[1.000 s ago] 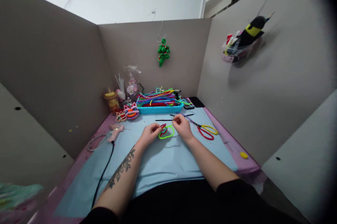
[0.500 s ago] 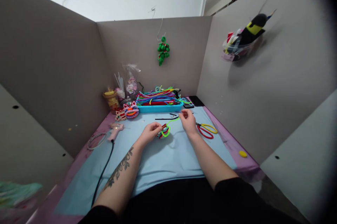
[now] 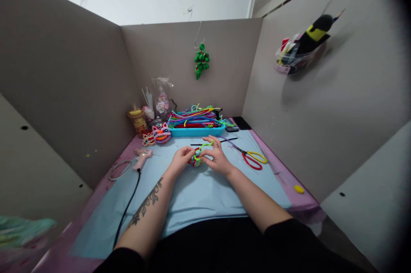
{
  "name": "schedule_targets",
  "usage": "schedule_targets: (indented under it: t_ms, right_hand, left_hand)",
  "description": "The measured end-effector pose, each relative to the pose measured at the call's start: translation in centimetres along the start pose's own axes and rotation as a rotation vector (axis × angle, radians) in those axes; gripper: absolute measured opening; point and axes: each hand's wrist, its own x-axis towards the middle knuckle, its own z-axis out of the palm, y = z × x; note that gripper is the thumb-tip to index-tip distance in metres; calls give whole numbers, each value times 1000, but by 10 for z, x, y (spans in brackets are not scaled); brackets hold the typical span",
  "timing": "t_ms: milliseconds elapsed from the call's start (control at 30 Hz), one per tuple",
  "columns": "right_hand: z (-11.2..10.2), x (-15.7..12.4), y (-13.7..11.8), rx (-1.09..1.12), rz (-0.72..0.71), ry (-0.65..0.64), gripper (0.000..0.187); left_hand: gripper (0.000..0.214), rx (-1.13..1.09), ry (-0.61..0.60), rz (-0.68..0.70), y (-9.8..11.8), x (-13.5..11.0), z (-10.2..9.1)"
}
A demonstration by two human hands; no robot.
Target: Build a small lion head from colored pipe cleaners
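Note:
My left hand (image 3: pixel 180 159) pinches a small bundle of twisted pipe cleaners, red and other colours (image 3: pixel 195 160), above the light blue mat (image 3: pixel 199 200). My right hand (image 3: pixel 216 156) is closed on a neon green pipe cleaner (image 3: pixel 204 146) that loops over the same bundle. Both hands meet at the middle of the mat. A thin black pipe cleaner (image 3: pixel 205 143) lies just beyond my fingers.
A blue tray of several coloured pipe cleaners (image 3: pixel 196 124) stands at the back. Red and yellow scissors (image 3: pixel 253 158) lie to the right, a pink glue gun (image 3: pixel 142 157) with its black cord to the left. Craft faces (image 3: pixel 160 133) and jars sit at the back left. Grey partitions surround the desk.
My right hand has come back in from the far right, drawing the green pipe cleaner round the bundle. My left hand has stayed in place.

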Motion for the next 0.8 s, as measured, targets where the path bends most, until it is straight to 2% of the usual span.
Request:
schedule_targets:
  t_ms: [233,367,500,567,733,800]
  right_hand:
    - [16,-1,-9,-48,68,91,9]
    - [22,-1,-10,-57,115,118,9]
    - [19,0,0,66,188,136,18]
    - [15,1,5,118,217,119,14]
    - [1,-1,5,365,196,-23,13]
    - [-5,-2,6,499,229,-44,12]
  left_hand:
    - [39,10,-64,1,-1,-3,5]
    - [39,59,-39,43,-4,-2,7]
    - [39,65,9,72,-3,0,5]
    - [38,65,30,63,-2,1,3]
    - [36,70,87,48,-6,4,-2]
    - [35,74,93,49,-8,4,-3]
